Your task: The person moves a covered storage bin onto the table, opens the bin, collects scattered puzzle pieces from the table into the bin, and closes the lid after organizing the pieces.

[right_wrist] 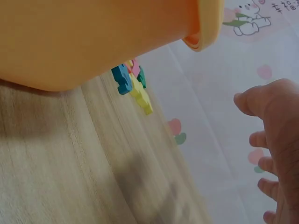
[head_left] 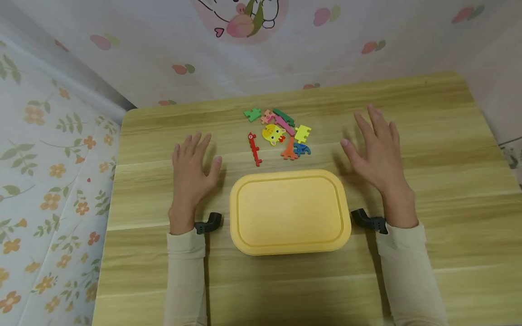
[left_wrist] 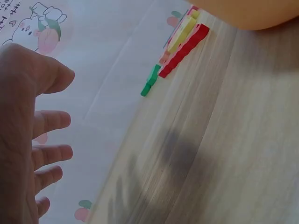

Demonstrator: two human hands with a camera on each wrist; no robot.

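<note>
"See that left hand [left_wrist: 21,123], thumb apart from the fingers?"

"Yes, and its shadow [left_wrist: 180,151] falls on the wooden table [left_wrist: 247,135]."

"What's lying over there?"

"A red piece [left_wrist: 183,51], with a green piece [left_wrist: 150,81] by one end and a yellow piece [left_wrist: 182,34] behind, an orange tub [left_wrist: 259,11] near them and a patterned cloth [left_wrist: 110,51] beyond"

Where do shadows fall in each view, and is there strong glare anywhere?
Head: faint shadows beside the left hand and right hand, no strong glare; left wrist: soft-edged hand shadow on the table, no glare; right wrist: similar shadow, plus one below the yellow box, no glare.
</note>
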